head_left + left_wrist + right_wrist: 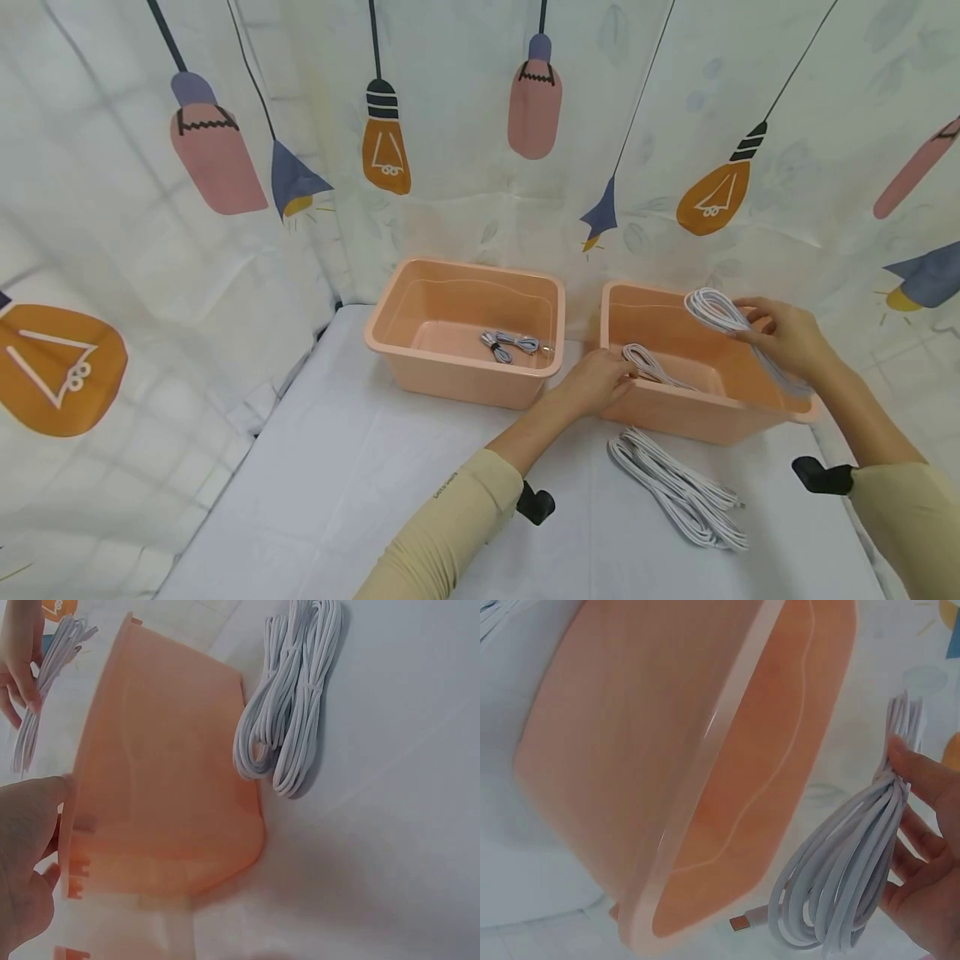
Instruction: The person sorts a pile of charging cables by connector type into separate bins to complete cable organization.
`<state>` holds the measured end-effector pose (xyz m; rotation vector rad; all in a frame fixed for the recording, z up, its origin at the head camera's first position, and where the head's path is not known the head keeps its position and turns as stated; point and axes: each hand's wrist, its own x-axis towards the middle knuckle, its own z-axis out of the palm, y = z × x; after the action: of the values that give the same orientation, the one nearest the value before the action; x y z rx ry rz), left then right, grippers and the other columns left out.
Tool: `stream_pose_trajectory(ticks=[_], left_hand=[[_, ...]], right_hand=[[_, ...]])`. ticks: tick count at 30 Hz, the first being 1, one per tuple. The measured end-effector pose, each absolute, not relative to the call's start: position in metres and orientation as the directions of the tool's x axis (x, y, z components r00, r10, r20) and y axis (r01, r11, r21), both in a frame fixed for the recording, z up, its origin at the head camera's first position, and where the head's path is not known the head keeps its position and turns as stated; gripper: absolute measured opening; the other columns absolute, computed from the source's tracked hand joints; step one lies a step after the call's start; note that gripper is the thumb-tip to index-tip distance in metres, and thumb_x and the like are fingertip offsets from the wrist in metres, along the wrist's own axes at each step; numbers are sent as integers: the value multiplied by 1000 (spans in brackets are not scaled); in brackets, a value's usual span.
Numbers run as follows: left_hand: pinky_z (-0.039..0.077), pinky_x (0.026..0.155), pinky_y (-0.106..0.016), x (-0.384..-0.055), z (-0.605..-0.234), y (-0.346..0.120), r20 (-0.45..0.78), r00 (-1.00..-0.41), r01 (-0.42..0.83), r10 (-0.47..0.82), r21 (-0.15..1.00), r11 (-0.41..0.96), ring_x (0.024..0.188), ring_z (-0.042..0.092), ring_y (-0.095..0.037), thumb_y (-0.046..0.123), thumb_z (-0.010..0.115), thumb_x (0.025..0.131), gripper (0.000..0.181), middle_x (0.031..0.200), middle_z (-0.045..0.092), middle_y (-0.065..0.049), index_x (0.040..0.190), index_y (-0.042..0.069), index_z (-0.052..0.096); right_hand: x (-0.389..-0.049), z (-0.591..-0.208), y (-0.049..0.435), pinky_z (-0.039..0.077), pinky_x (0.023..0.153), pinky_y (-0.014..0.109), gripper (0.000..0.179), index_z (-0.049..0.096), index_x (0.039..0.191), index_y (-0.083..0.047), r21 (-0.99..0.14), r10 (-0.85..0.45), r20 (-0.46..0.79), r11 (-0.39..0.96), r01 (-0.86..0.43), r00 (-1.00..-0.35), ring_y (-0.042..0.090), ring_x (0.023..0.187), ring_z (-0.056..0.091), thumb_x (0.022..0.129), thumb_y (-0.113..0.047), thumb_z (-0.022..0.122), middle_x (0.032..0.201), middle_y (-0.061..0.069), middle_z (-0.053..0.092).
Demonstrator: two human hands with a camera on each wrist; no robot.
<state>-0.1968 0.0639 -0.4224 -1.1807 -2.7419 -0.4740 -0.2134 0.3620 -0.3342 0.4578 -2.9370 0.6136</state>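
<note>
In the head view my right hand [791,337] pinches a coiled white cable [716,310] above the right peach plastic bin [682,417]. The right wrist view shows the cable's loops hanging below my thumb and fingers, with a metal-tipped plug [740,922] sticking out at the side. My left hand [597,383] grips that bin's rim near its front left corner, thumb and fingers on either side of the wall in the left wrist view. Inside the bin, close to the left hand, lies another white cable coil [648,365].
A second peach bin [457,379] stands to the left with small grey cable bundles [517,340], one with a black tie. Several white cable coils [678,492] lie on the white table [360,483] before the right bin. A lamp-printed curtain [465,225] hangs behind.
</note>
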Motion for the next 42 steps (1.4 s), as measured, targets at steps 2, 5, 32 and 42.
stream_pose_trajectory(ticks=[2, 5, 32, 42], left_hand=[[50, 96, -24, -197, -422, 64, 226, -688, 725, 689, 241, 645, 106, 70, -15, 22, 66, 106, 20, 110, 78, 2, 120, 15, 79], [51, 95, -24, -196, -422, 63, 219, -689, 724, 691, 246, 644, 105, 69, -15, 22, 65, 106, 20, 110, 77, 1, 120, 15, 78], [50, 96, -24, -199, -425, 66, 217, -687, 726, 694, 249, 641, 107, 68, -15, 23, 63, 108, 21, 114, 75, 1, 122, 15, 78], [50, 95, -23, -198, -423, 64, 211, -695, 718, 687, 248, 650, 107, 67, -13, 23, 63, 107, 22, 115, 75, 1, 123, 16, 78]], right_hand=[[-217, -334, 363, 54, 64, 41, 52, 55, 139, 8, -377, -259, 142, 878, -295, -955, 44, 83, 67, 96, -9, 78, 110, 38, 65], [-223, -335, 365, 54, 66, 42, 52, 55, 140, 9, -385, -241, 112, 884, -266, -964, 44, 86, 65, 97, -11, 77, 114, 39, 64], [-234, -340, 379, 61, 75, 52, 62, 44, 152, 7, -419, -101, 70, 900, -121, -992, 60, 111, 58, 107, -30, 65, 130, 41, 54], [-210, -349, 374, 54, 64, 33, 59, 46, 150, 9, -438, -97, 149, 886, -153, -984, 61, 105, 60, 106, -25, 66, 126, 43, 58]])
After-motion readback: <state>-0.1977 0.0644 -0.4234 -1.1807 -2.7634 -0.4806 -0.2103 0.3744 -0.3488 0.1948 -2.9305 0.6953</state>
